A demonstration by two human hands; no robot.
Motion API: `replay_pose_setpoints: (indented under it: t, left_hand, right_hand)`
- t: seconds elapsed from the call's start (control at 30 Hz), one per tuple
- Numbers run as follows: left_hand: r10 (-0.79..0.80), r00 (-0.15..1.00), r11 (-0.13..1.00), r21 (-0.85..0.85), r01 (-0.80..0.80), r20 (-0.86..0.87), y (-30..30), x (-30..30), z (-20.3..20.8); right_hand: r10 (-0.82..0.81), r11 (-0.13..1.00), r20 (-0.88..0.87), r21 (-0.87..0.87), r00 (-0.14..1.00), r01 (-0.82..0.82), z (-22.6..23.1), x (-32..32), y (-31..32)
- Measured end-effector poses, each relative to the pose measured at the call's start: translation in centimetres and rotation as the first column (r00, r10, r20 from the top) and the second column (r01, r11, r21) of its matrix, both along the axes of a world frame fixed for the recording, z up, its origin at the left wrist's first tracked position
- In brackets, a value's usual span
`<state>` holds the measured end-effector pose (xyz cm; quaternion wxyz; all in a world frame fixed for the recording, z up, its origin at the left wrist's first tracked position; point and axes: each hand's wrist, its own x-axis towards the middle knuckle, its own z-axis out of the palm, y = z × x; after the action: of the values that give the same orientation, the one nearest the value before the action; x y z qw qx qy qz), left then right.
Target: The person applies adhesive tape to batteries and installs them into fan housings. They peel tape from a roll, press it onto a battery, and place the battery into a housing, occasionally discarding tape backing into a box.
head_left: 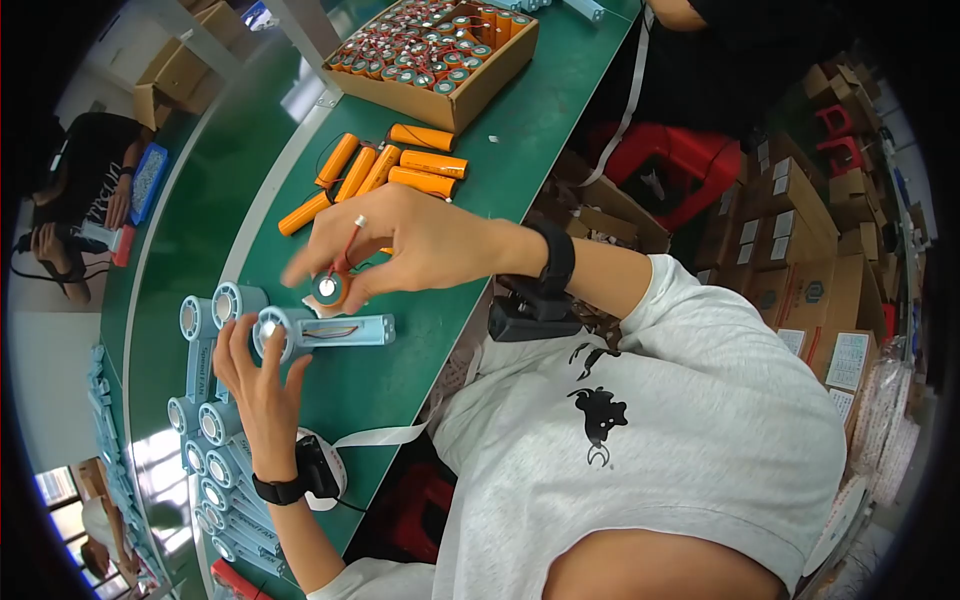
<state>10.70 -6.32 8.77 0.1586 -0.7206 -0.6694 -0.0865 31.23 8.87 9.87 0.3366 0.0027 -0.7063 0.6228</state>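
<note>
A light-blue handheld fan shell [345, 331] lies on the green table with its handle pointing right and its hollow inside showing, a wire in it. My left hand [262, 375] holds the shell by its round head, fingers over the rim. Just above it, my right hand [405, 235] grips an orange cylindrical battery [328, 290] with its green-ringed end toward me. A red wire with a small white connector [360, 222] sticks up from between my fingers. Beyond my right hand lie several loose orange batteries [352, 172] with leads.
An open cardboard box [470, 100] packed with batteries stands at the far end. More blue fan shells [225, 470] line the table's left side. A white strap [380, 436] crosses the near edge. Across the table another person [90, 190] sits at work beside a blue tray [149, 184].
</note>
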Motion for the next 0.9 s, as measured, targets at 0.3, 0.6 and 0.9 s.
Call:
replay_pose_setpoints:
  t: [0.3, 0.6, 0.9]
  left_hand:
    - [-0.190, 0.977, 0.965, -0.167, 0.205, 0.099, 1.1, 0.7, -0.7]
    - [-0.119, 0.894, 0.984, -0.070, 0.165, 0.431, 1.1, 0.5, -1.4]
    - [-0.087, 0.851, 0.995, -0.002, 0.102, 0.517, 1.4, 1.1, -2.2]
  right_hand:
    - [-0.100, 0.994, 0.065, 0.053, 0.993, 0.096, -2.2, -1.6, -2.5]
    - [-0.250, 0.782, -0.047, 0.580, 0.967, 0.230, -2.9, -2.0, -2.2]
    - [-0.355, 0.594, 0.188, 0.802, 0.916, 0.066, -2.5, -3.3, -3.1]
